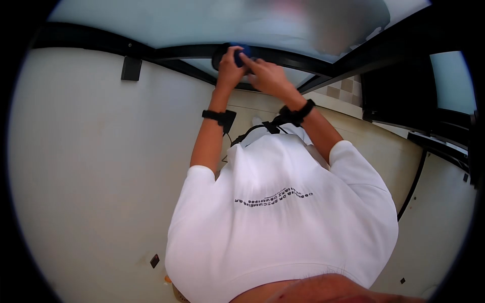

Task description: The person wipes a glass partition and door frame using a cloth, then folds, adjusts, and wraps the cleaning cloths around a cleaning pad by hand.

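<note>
So, the small blue thing (244,51) is up at the dark bar (295,59) across the frosted glass (202,25). Its long axis and which way it points are too hidden to call. The left hand's (231,70) fingers are wrapped on it; the right hand's (268,76) fingers reach its near side, but can't tell if they're gripping. Pale wall (91,151) on the left, tan floor (376,139) below, checkered tiles (343,90) beyond the frame.
</note>
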The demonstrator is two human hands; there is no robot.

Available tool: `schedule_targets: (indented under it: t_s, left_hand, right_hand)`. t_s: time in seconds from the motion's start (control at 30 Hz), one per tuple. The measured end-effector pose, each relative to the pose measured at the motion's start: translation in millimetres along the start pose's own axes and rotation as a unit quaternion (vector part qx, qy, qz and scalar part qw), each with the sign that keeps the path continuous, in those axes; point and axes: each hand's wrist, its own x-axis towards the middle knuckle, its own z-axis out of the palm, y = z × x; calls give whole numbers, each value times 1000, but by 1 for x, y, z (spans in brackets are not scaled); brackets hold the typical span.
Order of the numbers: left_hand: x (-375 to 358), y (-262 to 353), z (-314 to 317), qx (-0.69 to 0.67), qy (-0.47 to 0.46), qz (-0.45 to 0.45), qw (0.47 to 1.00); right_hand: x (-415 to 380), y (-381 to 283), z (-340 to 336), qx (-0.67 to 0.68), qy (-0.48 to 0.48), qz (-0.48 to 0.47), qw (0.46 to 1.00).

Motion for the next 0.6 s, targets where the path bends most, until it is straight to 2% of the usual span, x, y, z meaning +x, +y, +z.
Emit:
schedule_targets:
  t_s: [0.03,0.1,0.2,0.23,0.27,0.33,0.4,0.47,0.5,0.53,0.57,0.6]
  left_hand:
    - [-5,1,-2,-3,9,-47,999]
    - [-6,2,-2,23,12,-47,999]
    - [-11,19,14,35,34,-77,996]
    - [-12,30,18,124,23,44,991]
    - [-12,37,29,210,15,161,964]
    - [-11,44,40,211,19,156,965]
    - [-9,64,66,120,-48,207,970]
    - [-12,86,98,74,-56,215,972]
    - [-8,93,106,37,-80,239,967]
    - [-5,102,115,32,-72,233,969]
    - [-2,112,126,9,-105,238,966]
    - [2,119,130,-3,-141,245,959]
  right_hand:
    - [5,-9,6,-19,-19,-3,1000]
    - [11,-17,9,-35,-37,-5,999]
    - [1,-2,-5,-72,-115,-10,991]
    - [-13,11,-12,-37,-99,4,994]
    - [-23,30,-22,-6,-83,16,996]
    - [-40,41,-42,-6,-71,43,997]
    - [-68,48,-59,-4,-62,75,995]
    - [-96,54,-83,-67,-49,167,982]
    - [-106,50,-90,-67,-50,167,982]
    - [-116,49,-100,-23,7,193,981]
    - [-128,50,-108,18,67,224,972]
    - [-137,54,-106,17,68,224,972]
